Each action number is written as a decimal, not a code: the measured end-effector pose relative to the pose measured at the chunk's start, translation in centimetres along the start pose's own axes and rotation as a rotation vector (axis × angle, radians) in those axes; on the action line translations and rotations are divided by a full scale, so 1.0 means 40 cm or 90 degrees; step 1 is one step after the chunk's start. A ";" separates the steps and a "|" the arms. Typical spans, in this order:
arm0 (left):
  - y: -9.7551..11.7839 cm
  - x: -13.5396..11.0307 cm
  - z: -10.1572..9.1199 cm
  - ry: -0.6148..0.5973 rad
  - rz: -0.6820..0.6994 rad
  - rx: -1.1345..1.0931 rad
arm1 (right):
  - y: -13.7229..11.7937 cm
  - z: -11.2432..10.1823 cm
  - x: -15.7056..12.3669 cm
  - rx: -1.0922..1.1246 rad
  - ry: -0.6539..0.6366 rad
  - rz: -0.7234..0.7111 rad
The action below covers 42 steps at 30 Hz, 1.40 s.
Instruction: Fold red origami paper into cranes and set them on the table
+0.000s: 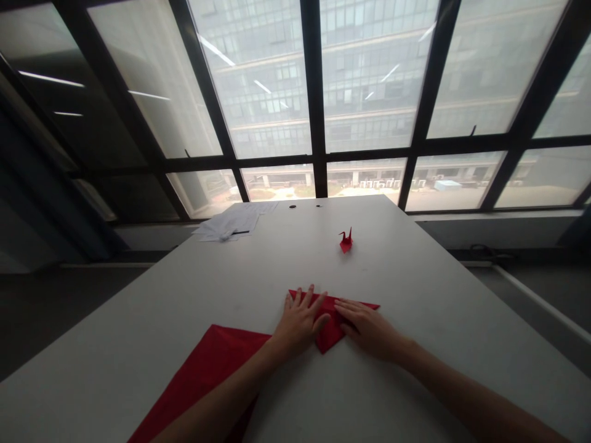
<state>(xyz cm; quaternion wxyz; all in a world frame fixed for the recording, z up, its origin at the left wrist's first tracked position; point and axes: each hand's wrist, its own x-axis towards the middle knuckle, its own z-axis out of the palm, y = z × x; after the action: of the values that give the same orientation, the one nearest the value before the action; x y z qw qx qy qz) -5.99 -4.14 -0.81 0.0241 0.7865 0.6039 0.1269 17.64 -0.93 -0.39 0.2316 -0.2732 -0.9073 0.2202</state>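
**Left hand (pixel 295 325) and right hand (pixel 369 329) lie flat on a red triangle (pixel 329 337)**

The triangle, folded paper, lies on the white bench (pixel 406 283) in front of the person, one point toward them and its long edge away. The left hand covers its left part, fingers fanned, their tips reaching the long edge; the thumb points right, across the paper. That grip is spread wide, palm down, closed round nothing. The right hand rests on the right part, fingers together and pointing left, with the right corner showing beyond the knuckles. Its grip is also flattened out, with nothing clasped.

To the left, a larger red sheet (pixel 207 354) lies on the bench, partly hidden under the left forearm. Past the triangle and a little to the right stands a red crane (pixel 346 244), well apart from both hands. Loose papers (pixel 226 219) overlap at the far left of the bench, with a dark, thin stick (pixel 241 232) on them. Dark-framed windows (pixel 268 67) rise beyond the far end, and a building shows through the glass.
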 end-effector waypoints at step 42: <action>0.037 0.002 -0.041 0.045 0.118 -0.129 | 0.109 -0.090 -0.002 -0.209 0.116 0.165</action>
<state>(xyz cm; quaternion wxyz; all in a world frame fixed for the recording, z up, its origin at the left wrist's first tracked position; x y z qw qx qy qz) -4.95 -4.64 1.06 0.0706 0.8276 0.5130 0.2167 21.33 3.28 0.17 0.2352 -0.4403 -0.8635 0.0719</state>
